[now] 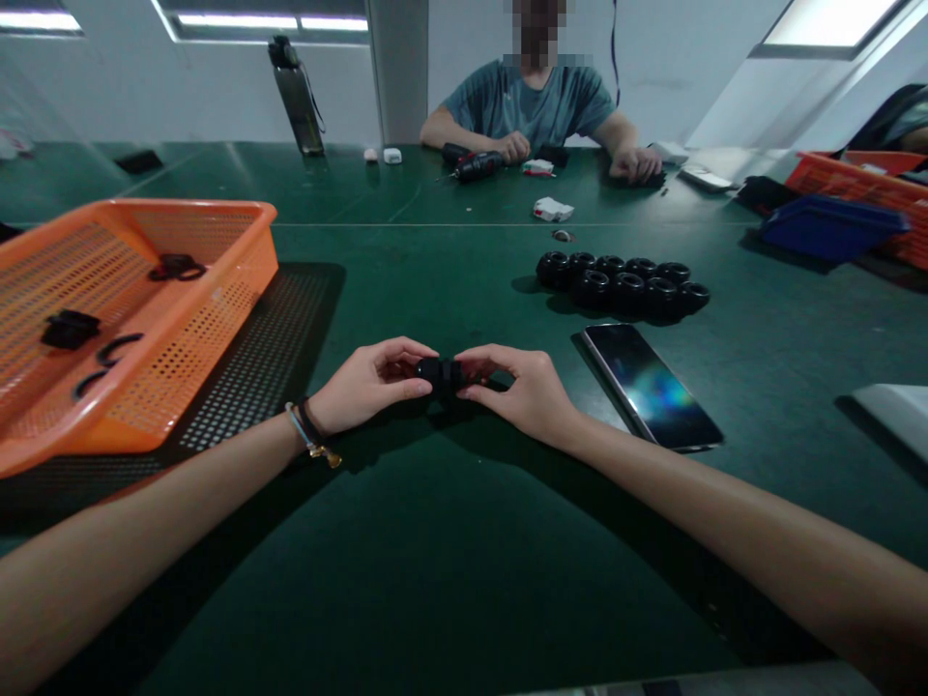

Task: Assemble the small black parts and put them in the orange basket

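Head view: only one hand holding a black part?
No, left hand and right hand hold one black part from opposite sides.

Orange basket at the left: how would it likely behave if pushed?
The orange basket is probably light for its size, given its perforated walls. Its broad, low shape should resist tipping. The few black parts inside might slide.

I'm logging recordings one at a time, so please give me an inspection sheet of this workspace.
Surface: green tabletop, pale seam running across.
Work items: black part gripped near centre; rows of black rounded fittings beyond; orange basket at left holding black pieces.
Clutter: phone right of centre; drill and bottle farther back.
Hands: left hand and right hand pinch opposite ends of the black part.
Cables: dark cord at the far wall.
Surroundings: co-worker across the tabletop.
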`<action>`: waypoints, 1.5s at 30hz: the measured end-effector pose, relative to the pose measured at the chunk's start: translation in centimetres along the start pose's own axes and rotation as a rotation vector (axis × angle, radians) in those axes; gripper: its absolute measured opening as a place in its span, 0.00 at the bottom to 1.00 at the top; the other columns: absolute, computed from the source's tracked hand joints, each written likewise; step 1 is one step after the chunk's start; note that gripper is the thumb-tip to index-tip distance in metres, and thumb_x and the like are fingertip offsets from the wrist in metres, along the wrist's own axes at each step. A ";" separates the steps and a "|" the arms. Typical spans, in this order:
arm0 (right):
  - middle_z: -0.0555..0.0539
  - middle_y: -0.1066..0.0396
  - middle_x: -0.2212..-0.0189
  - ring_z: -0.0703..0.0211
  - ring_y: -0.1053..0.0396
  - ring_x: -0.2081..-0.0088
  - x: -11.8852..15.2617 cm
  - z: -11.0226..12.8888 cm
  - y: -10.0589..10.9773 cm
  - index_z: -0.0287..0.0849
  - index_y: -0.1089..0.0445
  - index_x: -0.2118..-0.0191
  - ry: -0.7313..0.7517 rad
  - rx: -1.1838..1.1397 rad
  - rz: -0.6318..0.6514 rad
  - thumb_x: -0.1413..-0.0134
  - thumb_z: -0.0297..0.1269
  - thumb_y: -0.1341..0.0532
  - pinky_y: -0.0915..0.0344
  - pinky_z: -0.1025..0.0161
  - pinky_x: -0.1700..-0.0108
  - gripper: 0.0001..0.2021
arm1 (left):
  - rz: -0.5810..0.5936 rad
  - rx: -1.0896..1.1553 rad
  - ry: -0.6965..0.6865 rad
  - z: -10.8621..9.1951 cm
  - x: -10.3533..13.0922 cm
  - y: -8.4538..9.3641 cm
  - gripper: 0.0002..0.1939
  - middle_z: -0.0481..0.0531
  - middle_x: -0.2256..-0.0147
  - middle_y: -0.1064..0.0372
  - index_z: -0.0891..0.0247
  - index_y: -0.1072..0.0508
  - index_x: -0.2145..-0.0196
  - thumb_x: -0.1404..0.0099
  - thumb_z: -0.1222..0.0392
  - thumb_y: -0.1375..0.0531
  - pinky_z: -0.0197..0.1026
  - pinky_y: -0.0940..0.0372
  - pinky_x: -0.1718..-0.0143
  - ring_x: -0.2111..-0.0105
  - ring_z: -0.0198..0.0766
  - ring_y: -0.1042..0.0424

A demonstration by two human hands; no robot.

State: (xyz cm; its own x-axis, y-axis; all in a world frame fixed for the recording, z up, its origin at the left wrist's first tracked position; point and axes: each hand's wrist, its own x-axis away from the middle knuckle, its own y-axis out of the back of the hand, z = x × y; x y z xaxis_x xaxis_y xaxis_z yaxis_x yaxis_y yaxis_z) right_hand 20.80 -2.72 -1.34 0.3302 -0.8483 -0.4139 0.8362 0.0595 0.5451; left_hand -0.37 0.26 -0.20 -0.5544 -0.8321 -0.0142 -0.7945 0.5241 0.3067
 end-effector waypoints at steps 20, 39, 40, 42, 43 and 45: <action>0.47 0.23 0.65 0.59 0.25 0.66 0.0 -0.1 0.1 0.40 0.26 0.59 0.000 0.032 0.012 0.53 0.31 0.34 0.28 0.61 0.61 0.13 | 0.000 0.010 -0.006 0.1 0.0 0.0 0.18 0.51 0.64 0.28 0.65 0.30 0.61 0.48 0.56 0.36 0.41 0.34 0.59 0.64 0.37 0.29; 0.47 0.23 0.64 0.59 0.26 0.65 0.0 -0.4 0.0 0.41 0.27 0.57 0.036 0.035 -0.013 0.54 0.29 0.34 0.29 0.60 0.61 0.14 | -0.002 -0.004 -0.009 0.2 -0.1 0.0 0.18 0.50 0.65 0.28 0.66 0.31 0.61 0.49 0.56 0.36 0.40 0.34 0.60 0.66 0.36 0.29; 0.48 0.23 0.65 0.60 0.26 0.66 0.0 -0.4 -0.1 0.41 0.27 0.57 0.024 0.018 -0.017 0.54 0.29 0.34 0.29 0.61 0.62 0.15 | -0.002 -0.004 -0.011 0.2 -0.1 0.0 0.18 0.50 0.65 0.28 0.66 0.31 0.61 0.49 0.56 0.36 0.41 0.34 0.59 0.65 0.36 0.29; 0.49 0.23 0.66 0.61 0.26 0.67 0.0 -0.3 -0.1 0.40 0.28 0.58 0.017 -0.008 -0.016 0.54 0.28 0.34 0.29 0.63 0.63 0.14 | 0.000 -0.003 -0.014 0.1 0.0 0.0 0.18 0.51 0.65 0.28 0.66 0.30 0.60 0.48 0.56 0.36 0.41 0.34 0.59 0.65 0.36 0.29; 0.49 0.23 0.67 0.62 0.26 0.67 0.0 -0.2 -0.1 0.40 0.28 0.58 0.019 -0.009 -0.013 0.54 0.28 0.35 0.29 0.63 0.63 0.14 | -0.001 -0.001 -0.015 0.1 0.0 0.0 0.19 0.51 0.65 0.28 0.66 0.30 0.60 0.48 0.55 0.36 0.42 0.34 0.59 0.65 0.37 0.29; 0.49 0.23 0.66 0.62 0.26 0.67 0.0 -0.2 -0.1 0.40 0.27 0.60 0.022 0.007 -0.010 0.54 0.28 0.35 0.29 0.63 0.61 0.12 | -0.005 0.006 -0.017 0.1 0.0 0.0 0.19 0.51 0.65 0.28 0.66 0.30 0.60 0.48 0.55 0.36 0.42 0.34 0.58 0.65 0.37 0.29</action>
State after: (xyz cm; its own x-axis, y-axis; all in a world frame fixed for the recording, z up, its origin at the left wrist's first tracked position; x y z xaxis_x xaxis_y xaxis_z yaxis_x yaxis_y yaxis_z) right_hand 20.77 -2.63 -1.52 0.3315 -0.8370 -0.4354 0.8366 0.0475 0.5458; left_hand -0.38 0.29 -0.34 -0.5548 -0.8314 -0.0319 -0.7985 0.5213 0.3010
